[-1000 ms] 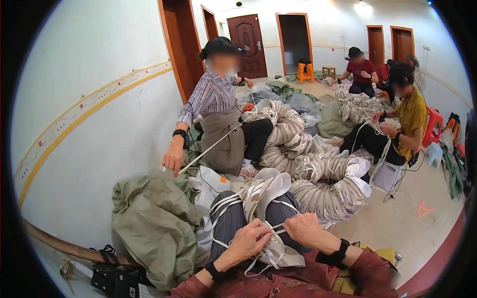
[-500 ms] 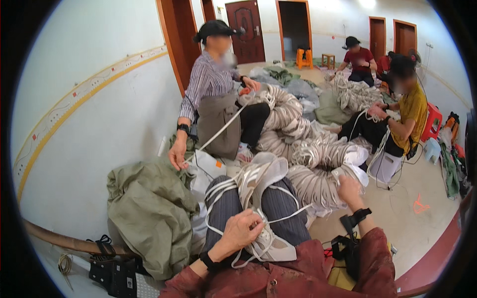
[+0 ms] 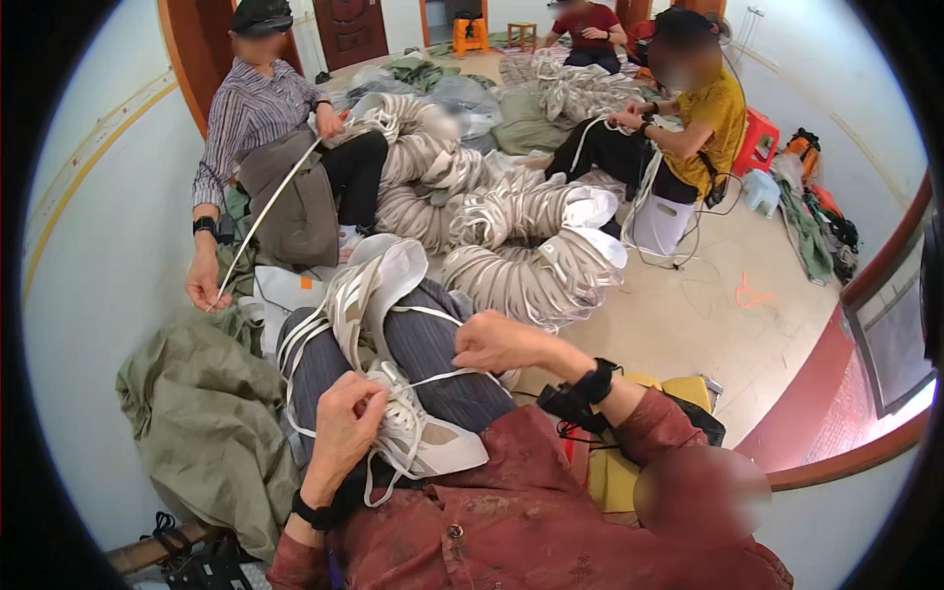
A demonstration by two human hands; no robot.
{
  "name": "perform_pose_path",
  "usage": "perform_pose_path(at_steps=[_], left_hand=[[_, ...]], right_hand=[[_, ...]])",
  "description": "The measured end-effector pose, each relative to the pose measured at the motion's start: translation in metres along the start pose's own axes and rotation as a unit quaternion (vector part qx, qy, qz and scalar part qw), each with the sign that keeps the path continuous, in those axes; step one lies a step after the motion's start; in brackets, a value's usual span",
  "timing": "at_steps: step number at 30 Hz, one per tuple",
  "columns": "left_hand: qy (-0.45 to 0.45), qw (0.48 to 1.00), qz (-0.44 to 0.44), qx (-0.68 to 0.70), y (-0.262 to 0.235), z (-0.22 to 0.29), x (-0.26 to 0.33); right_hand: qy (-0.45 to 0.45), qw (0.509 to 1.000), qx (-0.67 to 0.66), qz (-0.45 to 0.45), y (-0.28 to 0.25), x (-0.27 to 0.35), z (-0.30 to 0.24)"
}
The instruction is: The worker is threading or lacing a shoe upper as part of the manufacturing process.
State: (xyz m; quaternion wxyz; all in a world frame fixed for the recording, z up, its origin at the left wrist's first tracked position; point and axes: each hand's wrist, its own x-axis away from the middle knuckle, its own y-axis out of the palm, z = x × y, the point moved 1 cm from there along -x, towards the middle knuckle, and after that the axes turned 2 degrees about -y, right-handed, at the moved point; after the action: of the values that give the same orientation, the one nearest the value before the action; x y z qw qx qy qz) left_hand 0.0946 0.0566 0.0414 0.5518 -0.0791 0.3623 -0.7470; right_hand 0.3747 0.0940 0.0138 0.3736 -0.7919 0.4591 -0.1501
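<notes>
On my lap lies a white-and-beige shoe upper (image 3: 444,450), its toe toward my body and white laces criss-crossed over its front. My left hand (image 3: 344,425) is closed at the edge of its lacing, thumb and fingers pinched together against it. A white shoelace (image 3: 429,380) runs from the lacing to my right hand (image 3: 503,342), whose fingers are closed on it above my right thigh. Exactly where the lace passes between those fingers is hidden. A second beige shoe upper (image 3: 352,303) rests beyond the first across my knees, loose laces hanging at its left.
Long rows of nested shoe uppers (image 3: 531,278) curve over the floor ahead. A co-worker in a striped shirt (image 3: 258,113) sits at left, stretching a white lace; another in yellow (image 3: 716,118) sits at right. Green cloth (image 3: 202,423) is heaped beside my left leg.
My right hand has come in from the far right to close beside the shoe upper. The left hand stays at the lacing. The whole view has swung to the right and downward.
</notes>
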Motion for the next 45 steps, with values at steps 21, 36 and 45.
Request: perform_pose_path(at_steps=[21, 36, 45], left_hand=[[-0.047, 0.995, -0.021, 0.080, -0.019, -0.026, 0.015], [-0.122, 0.983, -0.051, 0.125, -0.022, -0.032, 0.024], [-0.149, 0.975, -0.059, 0.153, -0.025, -0.039, 0.028]], right_hand=[[-0.101, 0.991, -0.056, 0.070, 0.042, -0.027, -0.087], [-0.164, 0.983, -0.079, 0.014, 0.063, -0.038, -0.092], [-0.134, 0.979, -0.134, -0.075, 0.060, -0.048, -0.092]])
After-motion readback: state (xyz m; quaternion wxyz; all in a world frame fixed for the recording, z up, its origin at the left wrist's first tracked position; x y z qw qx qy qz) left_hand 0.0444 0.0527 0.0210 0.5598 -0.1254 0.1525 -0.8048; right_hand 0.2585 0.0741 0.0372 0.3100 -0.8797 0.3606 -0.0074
